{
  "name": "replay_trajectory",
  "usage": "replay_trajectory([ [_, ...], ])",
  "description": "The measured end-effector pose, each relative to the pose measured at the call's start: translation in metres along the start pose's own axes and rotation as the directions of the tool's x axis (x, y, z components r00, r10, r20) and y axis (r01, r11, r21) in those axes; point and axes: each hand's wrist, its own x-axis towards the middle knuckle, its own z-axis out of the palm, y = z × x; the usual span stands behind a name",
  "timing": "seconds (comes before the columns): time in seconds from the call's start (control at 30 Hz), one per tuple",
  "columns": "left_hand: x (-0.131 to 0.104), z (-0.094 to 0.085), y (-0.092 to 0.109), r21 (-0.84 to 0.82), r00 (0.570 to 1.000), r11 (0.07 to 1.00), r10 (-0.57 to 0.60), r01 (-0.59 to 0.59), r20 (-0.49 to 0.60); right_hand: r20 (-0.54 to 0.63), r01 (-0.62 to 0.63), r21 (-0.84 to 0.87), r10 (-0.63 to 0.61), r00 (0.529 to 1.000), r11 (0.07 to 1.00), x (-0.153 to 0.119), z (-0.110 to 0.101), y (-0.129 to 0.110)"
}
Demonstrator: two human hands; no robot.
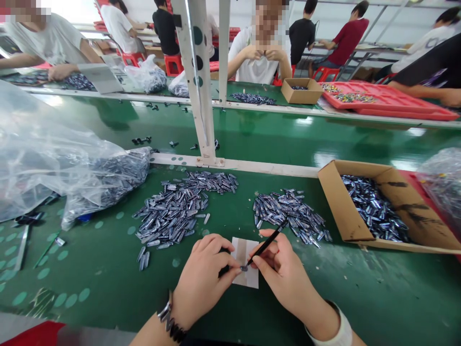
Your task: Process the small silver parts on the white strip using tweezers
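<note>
Between thumb and forefinger, my left hand point(205, 274) pinches a small dark shiny piece point(244, 268) over a white paper card point(248, 280) with a brownish strip down it. My right hand point(279, 262) is closed around a black pen-like tool point(264, 246), whose tip meets the small piece. I cannot tell what kind of tip it has. Beyond my left hand lies a loose pile of small, dark, glossy elongated pieces point(169, 216). A second pile of similar pieces point(288, 214) spreads beyond my right hand.
A cardboard box point(345, 221) of similar pieces stands at right. At left lies a clear plastic bag point(108, 178) of pieces, near a metal strip tool point(23, 245). A white post point(201, 96) rises at the table's far edge. Across the green belt point(259, 125), people sit working.
</note>
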Motion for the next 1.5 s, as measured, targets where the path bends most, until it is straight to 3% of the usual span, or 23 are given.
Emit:
replay_trajectory([
  [1.07,-0.0027,0.0025,-0.0020,-0.004,1.000,1.000,0.025,-0.025,-0.016,0.012,0.044,-0.028,-0.044,0.999,0.999,-0.0013,0.0002,0.0044],
  [1.5,-0.0087,0.0028,0.0003,0.210,0.971,0.955,0.227,-0.208,-0.071,0.006,0.092,-0.030,-0.092,0.996,0.995,-0.0026,-0.0002,0.0057],
])
